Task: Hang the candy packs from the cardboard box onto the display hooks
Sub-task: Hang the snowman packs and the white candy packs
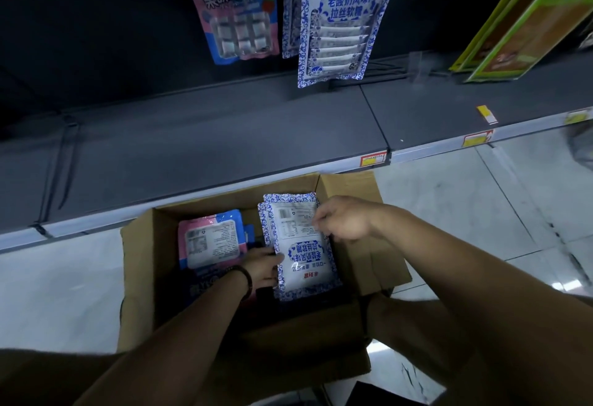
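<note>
Glossy, flat blue-white candy packs lay stacked inside the open corrugated cardboard box. Person's left hand curled around the stack's left edge; right hand pinched its upper right edge.

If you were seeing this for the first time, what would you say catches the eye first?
Both hands meet in the open cardboard box on the floor: the left hand and right hand hold the blue-and-white candy packs by their edges. A matching hanging pack shows above the dark shelf, beside a pink pack.
</note>
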Tool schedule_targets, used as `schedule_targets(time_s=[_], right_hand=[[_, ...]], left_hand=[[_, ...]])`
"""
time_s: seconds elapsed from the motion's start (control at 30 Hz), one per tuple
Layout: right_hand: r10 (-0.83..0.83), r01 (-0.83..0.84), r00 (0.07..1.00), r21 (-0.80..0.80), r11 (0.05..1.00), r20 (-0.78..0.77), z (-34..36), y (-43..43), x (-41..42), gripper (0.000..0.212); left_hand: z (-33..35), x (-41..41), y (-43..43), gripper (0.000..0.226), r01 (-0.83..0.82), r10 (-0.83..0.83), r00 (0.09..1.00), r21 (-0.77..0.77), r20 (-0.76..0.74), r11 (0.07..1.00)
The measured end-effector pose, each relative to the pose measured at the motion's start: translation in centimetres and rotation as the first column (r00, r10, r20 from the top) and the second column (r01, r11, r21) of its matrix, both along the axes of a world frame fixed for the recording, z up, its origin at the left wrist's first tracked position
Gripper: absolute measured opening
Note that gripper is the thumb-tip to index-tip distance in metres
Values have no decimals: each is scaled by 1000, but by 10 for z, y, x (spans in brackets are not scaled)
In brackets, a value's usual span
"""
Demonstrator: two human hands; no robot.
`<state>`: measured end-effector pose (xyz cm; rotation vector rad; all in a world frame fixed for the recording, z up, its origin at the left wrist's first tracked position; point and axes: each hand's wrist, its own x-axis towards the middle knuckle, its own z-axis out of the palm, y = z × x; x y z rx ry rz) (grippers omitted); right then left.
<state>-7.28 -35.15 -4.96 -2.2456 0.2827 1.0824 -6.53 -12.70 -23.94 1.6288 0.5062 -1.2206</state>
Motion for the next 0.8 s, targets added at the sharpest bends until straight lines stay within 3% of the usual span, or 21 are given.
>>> schedule_targets(time_s=[0.23, 0.4, 0.57, 0.67, 0.73, 0.8], right_hand=[[-81, 81, 996, 14, 997, -22, 2, 1, 0, 20], [-78, 78, 997, 23, 997, 8, 15, 0, 2, 28], [-126, 114, 971, 70, 991, 203, 30, -6, 9, 33], [-38, 24, 935, 42, 999, 354, 35, -5, 10, 35], [18, -39, 919, 44, 998, 395, 37, -5, 7, 45], [95, -119, 901, 29, 993, 424, 42, -4, 3, 70]], left_hand=[[24, -5, -8, 11, -29, 30, 981, -5, 192, 1000], [49, 1, 25, 33, 45, -57, 905, 38, 421, 998], [115, 13, 48, 18, 1, 27, 832, -50, 554, 999], [153, 25, 55, 12, -54, 117, 789, -120, 603, 991], [177, 34, 57, 13, -101, 175, 769, -154, 615, 983], [202, 41, 55, 18, -152, 236, 739, -186, 630, 971]])
